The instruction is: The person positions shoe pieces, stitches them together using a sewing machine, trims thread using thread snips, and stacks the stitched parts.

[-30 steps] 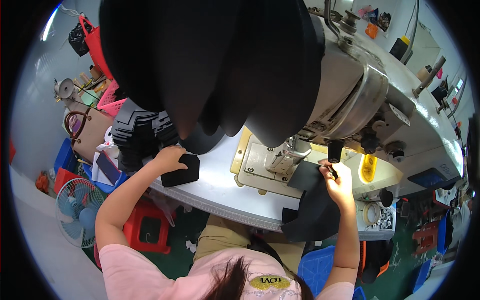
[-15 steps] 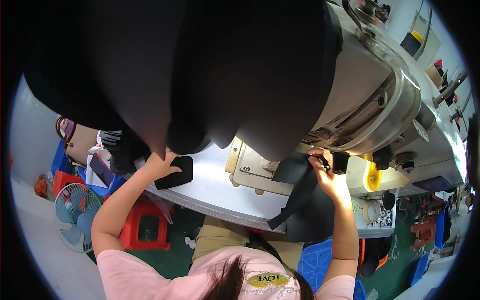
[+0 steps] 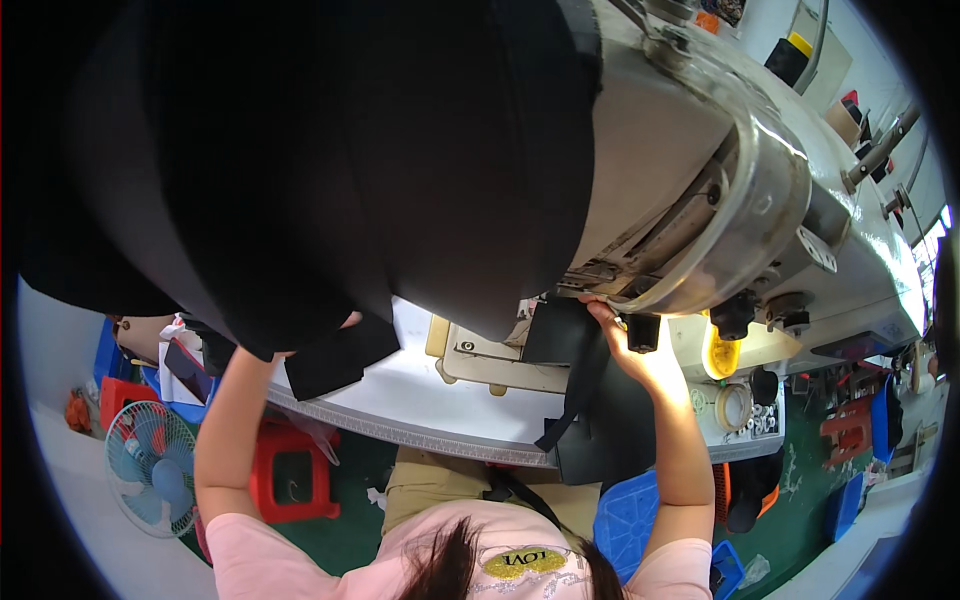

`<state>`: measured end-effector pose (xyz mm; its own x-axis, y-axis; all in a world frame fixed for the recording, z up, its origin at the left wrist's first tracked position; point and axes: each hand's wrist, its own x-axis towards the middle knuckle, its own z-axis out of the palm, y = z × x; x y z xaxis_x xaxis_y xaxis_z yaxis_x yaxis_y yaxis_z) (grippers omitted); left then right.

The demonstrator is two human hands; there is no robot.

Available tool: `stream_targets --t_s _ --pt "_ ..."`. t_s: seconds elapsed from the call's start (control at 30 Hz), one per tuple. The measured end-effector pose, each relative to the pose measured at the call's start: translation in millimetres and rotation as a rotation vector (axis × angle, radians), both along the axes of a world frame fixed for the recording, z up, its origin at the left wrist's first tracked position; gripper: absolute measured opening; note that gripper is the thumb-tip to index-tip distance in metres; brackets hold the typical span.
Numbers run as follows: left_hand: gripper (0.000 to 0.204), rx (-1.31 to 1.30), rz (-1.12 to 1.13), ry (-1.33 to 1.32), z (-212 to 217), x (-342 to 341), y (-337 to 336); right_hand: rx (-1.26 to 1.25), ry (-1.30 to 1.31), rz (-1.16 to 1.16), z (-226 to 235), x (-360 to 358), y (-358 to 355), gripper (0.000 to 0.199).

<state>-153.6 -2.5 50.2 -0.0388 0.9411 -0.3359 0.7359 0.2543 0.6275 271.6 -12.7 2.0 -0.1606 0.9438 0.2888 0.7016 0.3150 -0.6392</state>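
My left hand [image 3: 276,357] is mostly covered by a large, blurred black shape [image 3: 350,170] close in front of the view. Only its wrist and a fingertip show, beside a flat black piece [image 3: 340,360] on the white table. My right hand [image 3: 626,345] reaches beneath the head of a sewing machine [image 3: 660,170]. Its fingers are drawn together at the top of a black strip [image 3: 582,390]; what they grip is hidden behind a black knob. Under the strip, a black panel [image 3: 620,430] hangs over the table's front edge. Another black piece [image 3: 553,333] lies by the machine's plate.
The white table [image 3: 420,390] has a ruler along its curved front edge. A blue fan [image 3: 150,465] and a red stool [image 3: 293,478] stand at lower left. A blue crate [image 3: 628,520] sits below the table. A tape roll [image 3: 735,407] lies at right.
The black foreground shape now covers most of my left hand, which showed before on the black piece. That piece has turned slightly. My right fingers reach further under the machine head.
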Motion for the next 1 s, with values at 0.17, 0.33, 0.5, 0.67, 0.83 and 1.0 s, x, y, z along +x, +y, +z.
stream_targets --t_s 0.17,0.33,0.5,0.67,0.83,1.0 --pt "0.044 0.162 -0.54 -0.269 7.8 124.2 15.9 0.062 -0.23 -0.038 -11.9 8.9 6.1 0.02" --pt "0.048 0.265 -0.398 -0.152 10.3 171.3 21.1 0.103 -0.278 -0.06 -23.7 16.8 7.8 0.025" --pt "0.048 0.565 -0.283 -0.095 -10.6 167.1 34.4 0.16 -0.389 -0.056 -40.9 24.7 14.4 0.03" --pt "0.048 0.683 -0.256 -0.057 -35.8 156.2 46.1 0.482 -0.848 -0.034 -81.7 44.4 30.9 0.036" --pt "0.048 0.73 -0.248 -0.052 -46.0 153.3 48.8 1.171 -2.384 -0.327 -126.3 68.1 41.1 0.042" --pt "0.049 0.766 -0.248 -0.047 -53.3 149.8 52.2 1.112 -1.091 -0.215 -146.1 66.8 50.6 0.014"
